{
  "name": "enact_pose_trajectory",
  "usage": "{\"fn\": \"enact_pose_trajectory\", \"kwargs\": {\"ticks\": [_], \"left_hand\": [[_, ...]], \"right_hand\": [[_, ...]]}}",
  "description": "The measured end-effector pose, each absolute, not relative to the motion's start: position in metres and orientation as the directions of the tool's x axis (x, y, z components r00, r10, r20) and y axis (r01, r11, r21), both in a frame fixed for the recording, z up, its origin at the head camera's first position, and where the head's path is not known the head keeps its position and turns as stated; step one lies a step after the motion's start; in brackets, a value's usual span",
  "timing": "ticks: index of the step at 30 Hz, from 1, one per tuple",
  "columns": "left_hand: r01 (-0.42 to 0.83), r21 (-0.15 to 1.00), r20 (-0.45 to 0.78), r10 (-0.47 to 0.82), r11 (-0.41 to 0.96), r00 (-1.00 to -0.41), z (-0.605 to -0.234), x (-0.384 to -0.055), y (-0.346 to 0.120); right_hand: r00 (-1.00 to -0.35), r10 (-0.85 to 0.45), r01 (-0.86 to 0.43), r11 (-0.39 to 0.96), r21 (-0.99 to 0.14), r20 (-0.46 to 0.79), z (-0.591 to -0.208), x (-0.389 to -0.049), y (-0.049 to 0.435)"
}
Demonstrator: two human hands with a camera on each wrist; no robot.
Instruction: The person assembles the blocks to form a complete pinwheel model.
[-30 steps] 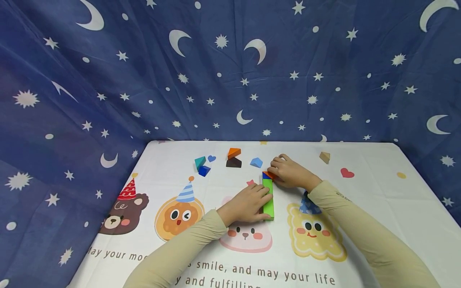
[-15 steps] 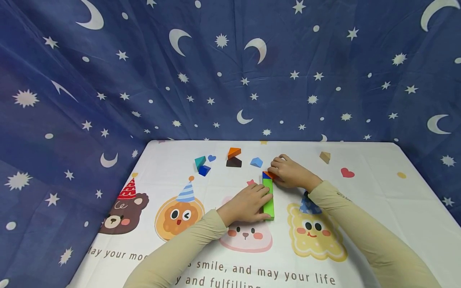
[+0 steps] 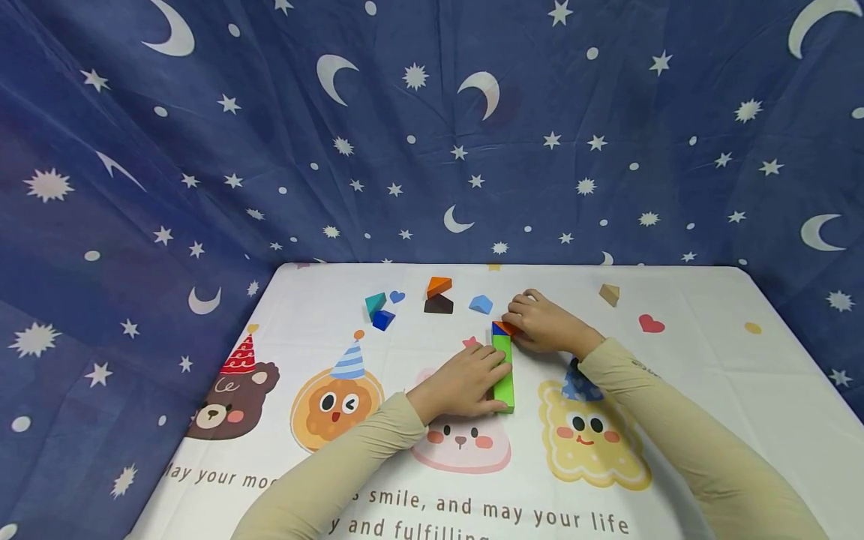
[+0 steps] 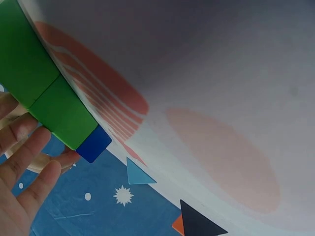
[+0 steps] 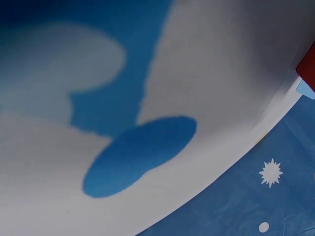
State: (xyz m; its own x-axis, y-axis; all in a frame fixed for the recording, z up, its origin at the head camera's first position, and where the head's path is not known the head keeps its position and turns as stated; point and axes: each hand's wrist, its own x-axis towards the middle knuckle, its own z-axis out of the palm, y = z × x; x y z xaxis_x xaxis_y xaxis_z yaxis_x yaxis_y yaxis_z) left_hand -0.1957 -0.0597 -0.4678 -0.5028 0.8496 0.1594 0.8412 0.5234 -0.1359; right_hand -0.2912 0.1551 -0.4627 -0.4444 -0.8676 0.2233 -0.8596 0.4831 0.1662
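Two green blocks (image 4: 42, 73) stand end to end, forming a long bar (image 3: 502, 375) on the table in the head view. My left hand (image 3: 466, 379) rests over this bar from the left, its spread fingers (image 4: 34, 147) touching the blocks. At the bar's far end are a blue triangular block (image 3: 498, 330) and an orange triangular block (image 3: 506, 328), side by side. My right hand (image 3: 547, 322) holds the orange block from the right with bent fingers, which partly cover it. The right wrist view has a dark red block surface (image 5: 308, 69) at its edge; the hand is outside it.
Behind the hands lie a light blue block (image 3: 481, 304), a dark brown block (image 3: 439, 304) with an orange block (image 3: 439, 286) against it, teal (image 3: 374, 304) and blue (image 3: 383, 320) blocks, and a tan block (image 3: 609, 295). A starry blue curtain (image 3: 378, 187) hangs behind the table.
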Motion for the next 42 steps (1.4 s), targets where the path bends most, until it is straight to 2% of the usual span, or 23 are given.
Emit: {"fn": "enact_pose_trajectory", "kwargs": {"ticks": [13,22,32,37,42], "left_hand": [[0.839,-0.129,0.145,0.847,0.529,-0.512,-0.465,-0.197,-0.060],[0.842,-0.135,0.144,0.851,0.522,-0.504,-0.465,-0.197,-0.061],[0.842,-0.128,0.111,0.851,0.525,-0.514,-0.466,-0.196,-0.061],[0.841,-0.133,0.115,0.851,0.524,-0.512,-0.466,-0.196,-0.061],[0.842,-0.128,0.116,0.851,0.524,-0.512,-0.466,-0.196,-0.061]], "right_hand": [[-0.476,-0.865,-0.849,0.499,0.173,0.157,-0.440,-0.305,0.165],[-0.361,-0.925,-0.874,0.380,0.302,0.120,-0.429,-0.339,0.161],[-0.268,-0.963,-0.897,0.261,0.356,0.031,-0.440,-0.358,0.141],[-0.246,-0.969,-0.904,0.236,0.357,0.019,-0.447,-0.358,0.134],[-0.263,-0.965,-0.910,0.254,0.328,0.017,-0.451,-0.357,0.136]]}}
